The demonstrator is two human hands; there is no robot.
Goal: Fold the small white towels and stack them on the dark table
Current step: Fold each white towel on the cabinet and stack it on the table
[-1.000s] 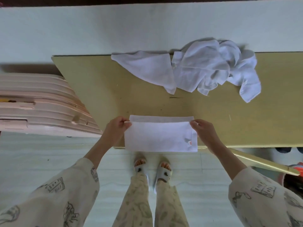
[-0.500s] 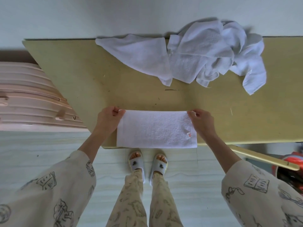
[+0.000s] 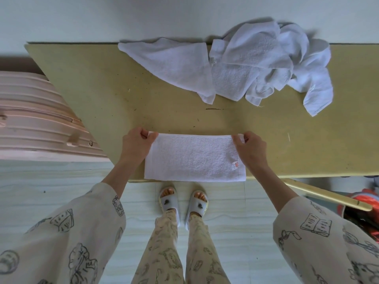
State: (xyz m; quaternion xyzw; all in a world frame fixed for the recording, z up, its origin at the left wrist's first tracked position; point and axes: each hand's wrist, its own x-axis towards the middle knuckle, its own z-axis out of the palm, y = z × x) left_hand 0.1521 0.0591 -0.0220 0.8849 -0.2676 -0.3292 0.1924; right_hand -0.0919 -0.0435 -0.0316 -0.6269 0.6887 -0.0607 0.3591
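A folded white towel [image 3: 194, 157] lies flat at the near edge of the yellowish table [image 3: 102, 95], its long axis running left to right along that edge, its near hem flush with or just over the lip. The left hand [image 3: 134, 145] pinches the towel's far left corner and the right hand [image 3: 251, 149] pinches the far right corner, each with thumb and curled fingers on the cloth. A small red label [image 3: 235, 166] sits near the right end, close to the right hand.

The next fold, by my judgement, turns on that long axis: one short end has to travel across to the other, so either hand is equally placed to carry its end over (the towel sits squarely between them).

Bare tabletop lies beyond the towel and to both sides, so there is room to work. The heap of unfolded white towels [image 3: 246, 66] lies well apart at the far edge, right of centre. A pink ribbed suitcase [image 3: 37, 124] stands just beside the table's left end, clear of the left forearm. No folded stack shows yet.
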